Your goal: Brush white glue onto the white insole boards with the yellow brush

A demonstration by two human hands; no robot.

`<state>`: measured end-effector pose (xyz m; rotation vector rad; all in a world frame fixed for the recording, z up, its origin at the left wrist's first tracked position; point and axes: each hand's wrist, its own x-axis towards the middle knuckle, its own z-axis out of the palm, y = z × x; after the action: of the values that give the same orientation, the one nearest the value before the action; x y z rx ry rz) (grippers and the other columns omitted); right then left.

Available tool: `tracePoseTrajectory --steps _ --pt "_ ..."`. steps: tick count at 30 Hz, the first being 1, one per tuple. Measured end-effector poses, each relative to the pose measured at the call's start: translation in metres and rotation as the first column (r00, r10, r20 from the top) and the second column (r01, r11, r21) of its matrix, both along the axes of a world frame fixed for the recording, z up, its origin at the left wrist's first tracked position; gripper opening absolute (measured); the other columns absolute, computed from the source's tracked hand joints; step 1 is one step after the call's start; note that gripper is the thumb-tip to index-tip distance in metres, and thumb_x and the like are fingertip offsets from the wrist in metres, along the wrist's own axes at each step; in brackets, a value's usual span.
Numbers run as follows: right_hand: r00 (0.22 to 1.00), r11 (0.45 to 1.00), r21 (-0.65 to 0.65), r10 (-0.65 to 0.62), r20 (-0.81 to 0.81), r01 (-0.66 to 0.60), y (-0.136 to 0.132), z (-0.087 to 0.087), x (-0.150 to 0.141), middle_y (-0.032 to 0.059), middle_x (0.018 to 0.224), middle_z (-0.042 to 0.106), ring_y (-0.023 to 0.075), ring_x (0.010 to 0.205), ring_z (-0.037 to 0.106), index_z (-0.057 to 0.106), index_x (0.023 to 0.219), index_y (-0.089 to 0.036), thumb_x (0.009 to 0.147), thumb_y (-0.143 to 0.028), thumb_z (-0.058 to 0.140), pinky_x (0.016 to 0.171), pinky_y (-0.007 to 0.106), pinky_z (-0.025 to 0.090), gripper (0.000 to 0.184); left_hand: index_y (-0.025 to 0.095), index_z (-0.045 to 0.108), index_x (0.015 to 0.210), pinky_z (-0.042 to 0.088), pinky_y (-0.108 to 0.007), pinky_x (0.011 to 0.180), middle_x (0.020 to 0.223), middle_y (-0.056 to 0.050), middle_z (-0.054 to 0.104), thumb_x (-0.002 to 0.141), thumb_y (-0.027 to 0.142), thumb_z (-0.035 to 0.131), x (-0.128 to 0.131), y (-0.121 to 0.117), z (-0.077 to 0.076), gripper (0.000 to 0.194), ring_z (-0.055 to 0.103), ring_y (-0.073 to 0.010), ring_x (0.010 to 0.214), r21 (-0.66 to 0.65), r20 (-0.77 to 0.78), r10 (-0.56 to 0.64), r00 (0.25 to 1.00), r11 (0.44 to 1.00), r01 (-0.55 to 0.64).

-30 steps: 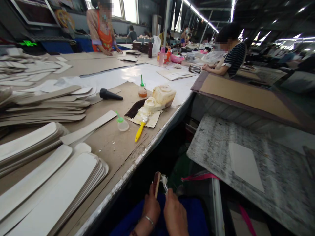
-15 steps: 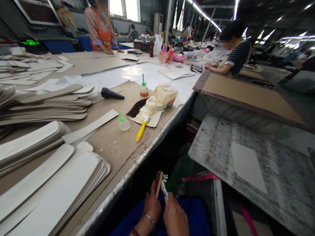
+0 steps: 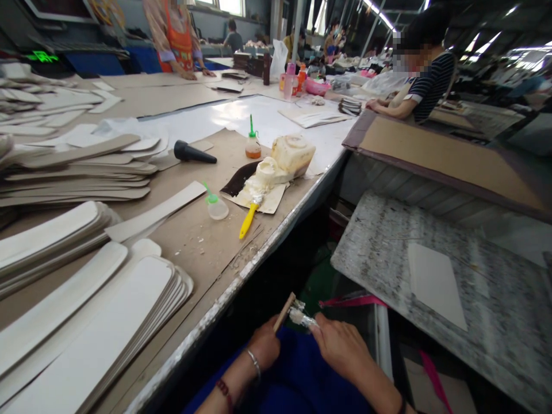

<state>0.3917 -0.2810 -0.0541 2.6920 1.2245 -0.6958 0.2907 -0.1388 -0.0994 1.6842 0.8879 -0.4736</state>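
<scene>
Below the table edge, over my blue lap, my left hand (image 3: 264, 347) is closed round a small flat wooden-brown piece (image 3: 284, 311) that sticks up and to the right. My right hand (image 3: 340, 345) is closed in a pinch on a small glue-caked tool with a whitish tip (image 3: 298, 315), and that tip touches the top of the brown piece. A bracelet sits on my left wrist.
The long table (image 3: 224, 299) carries stacks of white elongated board pieces (image 3: 107, 310), a yellow-handled brush (image 3: 249, 219), a glue-crusted jug (image 3: 290, 156), two small squeeze bottles and a black nozzle (image 3: 192, 153). A speckled board (image 3: 388, 253) with a white sheet lies right. Other people work at the far end.
My hands have drawn apart and slightly up. The brown piece has tilted from upright to leaning right. My right hand has moved right and the camera has dipped a little.
</scene>
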Motion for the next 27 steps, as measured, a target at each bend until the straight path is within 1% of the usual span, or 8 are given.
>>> tracePoseTrajectory --steps 4,8,10,12,15,20,24,27 --pt "0.999 0.999 -0.047 0.022 0.025 -0.021 0.003 -0.008 0.018 0.0095 0.078 0.070 0.0228 0.075 0.067 0.058 0.093 -0.019 0.093 -0.036 0.031 0.063 0.029 0.042 0.032 0.020 0.057 0.118 0.046 -0.025 0.077 0.102 -0.005 0.069 0.067 0.004 0.053 0.001 0.004 0.003 0.054 0.063 -0.0219 0.091 -0.007 -0.002 -0.031 1.000 0.999 0.031" --pt "0.987 0.985 -0.130 -0.092 0.132 0.109 -0.006 -0.010 0.052 0.0176 0.074 0.069 0.0269 0.071 0.067 0.057 0.092 -0.010 0.093 -0.029 0.031 0.058 0.031 0.043 0.032 0.018 0.056 0.118 0.047 -0.027 0.078 0.100 -0.006 0.069 0.069 0.008 0.055 -0.007 0.012 -0.001 0.050 0.063 -0.0228 0.092 -0.018 -0.075 -0.001 0.997 1.000 0.000" --pt "0.983 0.982 -0.145 -0.102 0.150 0.124 -0.009 -0.006 0.061 0.0174 0.073 0.069 0.0274 0.071 0.067 0.057 0.091 -0.011 0.094 -0.029 0.030 0.056 0.030 0.042 0.033 0.019 0.056 0.118 0.047 -0.026 0.079 0.100 -0.005 0.069 0.071 0.010 0.054 -0.011 0.014 -0.005 0.048 0.063 -0.0216 0.093 -0.027 -0.101 0.027 0.995 0.999 -0.030" --pt "0.994 0.992 -0.109 -0.049 0.099 0.060 -0.007 -0.002 0.057 0.0136 0.073 0.069 0.0253 0.070 0.068 0.057 0.091 -0.014 0.093 -0.032 0.030 0.056 0.028 0.042 0.032 0.019 0.054 0.120 0.047 -0.025 0.079 0.101 -0.004 0.069 0.073 0.010 0.052 -0.011 0.014 -0.008 0.048 0.063 -0.0206 0.094 -0.034 -0.114 0.054 0.992 0.998 -0.059" --pt "0.999 0.999 -0.028 0.040 -0.002 -0.040 0.007 0.000 0.037 0.0100 0.071 0.069 0.0234 0.068 0.068 0.058 0.090 -0.018 0.093 -0.033 0.031 0.056 0.027 0.042 0.031 0.020 0.052 0.122 0.046 -0.024 0.082 0.103 -0.002 0.068 0.071 0.006 0.050 -0.005 0.010 -0.009 0.053 0.062 -0.0201 0.097 -0.045 -0.111 0.063 0.992 0.997 -0.069" --pt "0.999 0.997 -0.068 0.038 0.030 -0.036 0.024 -0.012 0.020 0.0129 0.070 0.069 0.0251 0.067 0.068 0.059 0.089 -0.014 0.092 -0.028 0.034 0.056 0.028 0.044 0.029 0.018 0.051 0.123 0.045 -0.022 0.083 0.107 -0.004 0.067 0.068 -0.003 0.045 0.000 0.002 -0.007 0.059 0.062 -0.0184 0.098 -0.048 -0.135 0.036 0.990 0.998 -0.043" --pt "0.997 0.995 -0.072 0.070 0.022 -0.069 0.026 -0.019 0.023 0.0126 0.070 0.069 0.0258 0.067 0.067 0.060 0.090 -0.014 0.091 -0.027 0.035 0.056 0.030 0.045 0.028 0.016 0.044 0.128 0.045 -0.024 0.083 0.107 -0.009 0.067 0.073 -0.002 0.039 -0.005 0.001 -0.014 0.059 0.063 -0.0192 0.096 -0.009 -0.148 0.022 0.989 1.000 -0.024" --pt "0.996 0.992 -0.094 0.083 0.031 -0.080 0.030 -0.024 0.023 0.0144 0.071 0.069 0.0270 0.068 0.067 0.060 0.092 -0.012 0.091 -0.024 0.035 0.057 0.031 0.046 0.028 0.016 0.046 0.127 0.045 -0.023 0.080 0.103 -0.009 0.068 0.073 -0.004 0.037 -0.008 0.000 -0.020 0.058 0.064 -0.0182 0.093 -0.001 -0.149 0.014 0.989 1.000 -0.014"
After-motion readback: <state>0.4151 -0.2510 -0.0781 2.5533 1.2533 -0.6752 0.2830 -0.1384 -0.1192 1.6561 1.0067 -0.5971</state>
